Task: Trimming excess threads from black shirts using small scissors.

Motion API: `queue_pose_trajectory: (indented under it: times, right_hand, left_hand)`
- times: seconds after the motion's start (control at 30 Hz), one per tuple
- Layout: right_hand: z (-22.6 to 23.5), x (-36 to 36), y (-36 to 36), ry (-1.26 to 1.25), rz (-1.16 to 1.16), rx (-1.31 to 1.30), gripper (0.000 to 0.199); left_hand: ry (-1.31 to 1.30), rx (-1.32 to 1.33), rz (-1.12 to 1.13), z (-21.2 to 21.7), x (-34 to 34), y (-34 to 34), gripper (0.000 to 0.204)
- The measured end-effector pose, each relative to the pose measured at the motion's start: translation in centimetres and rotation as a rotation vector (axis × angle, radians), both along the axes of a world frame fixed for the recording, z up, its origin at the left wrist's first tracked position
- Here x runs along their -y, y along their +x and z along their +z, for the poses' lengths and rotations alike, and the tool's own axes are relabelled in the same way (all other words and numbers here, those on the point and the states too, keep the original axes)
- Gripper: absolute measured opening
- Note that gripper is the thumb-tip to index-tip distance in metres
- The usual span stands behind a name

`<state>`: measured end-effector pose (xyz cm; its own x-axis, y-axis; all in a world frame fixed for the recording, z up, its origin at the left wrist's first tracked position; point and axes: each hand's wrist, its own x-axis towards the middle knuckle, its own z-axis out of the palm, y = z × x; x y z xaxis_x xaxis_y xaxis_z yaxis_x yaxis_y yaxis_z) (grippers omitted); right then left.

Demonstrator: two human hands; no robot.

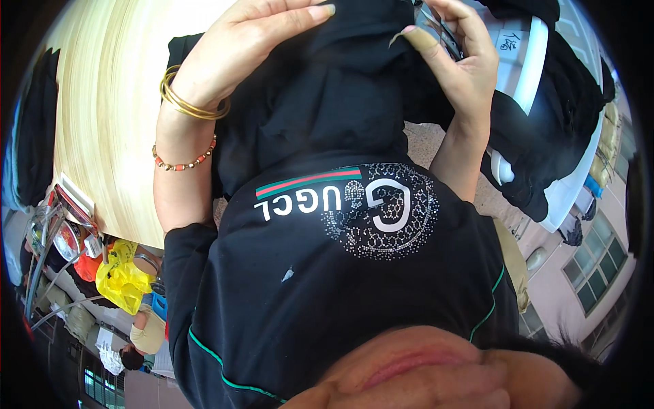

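Observation:
A piece of black cloth (pixel 327 88) lies bunched in front of me, reaching from the table down over my lap. My left hand (pixel 266 31), with gold bangles and a beaded bracelet at its wrist, grips the cloth's upper part, its thumb lying along the fabric. The upper edge of the view cuts off some of its fingers. At the cloth's right side is my right hand (pixel 470 58), closed around a small dark metal tool (pixel 446 34) that looks like thread snips. A tan covering wraps the right thumb, whose tip is close to the cloth.
A pale wood-grain table (pixel 95 116) spreads to the left, with dark folded cloth (pixel 37 129) at its far-left edge. On my right, black cloth (pixel 558 116) hangs over a white plastic rim (pixel 531 68). A yellow plastic bag (pixel 122 276) and another person (pixel 146 334) are at lower left.

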<state>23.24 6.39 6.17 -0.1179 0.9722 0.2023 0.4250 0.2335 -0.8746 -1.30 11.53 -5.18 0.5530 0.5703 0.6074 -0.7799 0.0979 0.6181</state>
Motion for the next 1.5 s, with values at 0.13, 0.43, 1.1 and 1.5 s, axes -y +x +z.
queue_pose_trajectory:
  times: [0.13,0.43,1.1,1.5]
  right_hand:
    - [0.8,0.0,-0.7,0.134,0.168,0.157,0.033]
    - [0.2,-0.9,-2.0,0.232,0.309,0.204,0.034]
    - [0.3,-1.0,-1.9,0.254,0.306,0.218,0.029]
    - [-1.2,-1.6,-1.8,-0.072,0.277,0.054,0.023]
  left_hand:
    - [-0.57,-0.742,0.231,6.6,2.2,0.1,0.019]
    - [-0.588,-0.768,0.23,8.5,2.5,0.3,0.024]
    - [-0.159,-0.138,0.094,3.2,1.3,1.1,0.023]
    - [-0.487,-0.77,0.242,7.5,2.5,0.3,0.023]
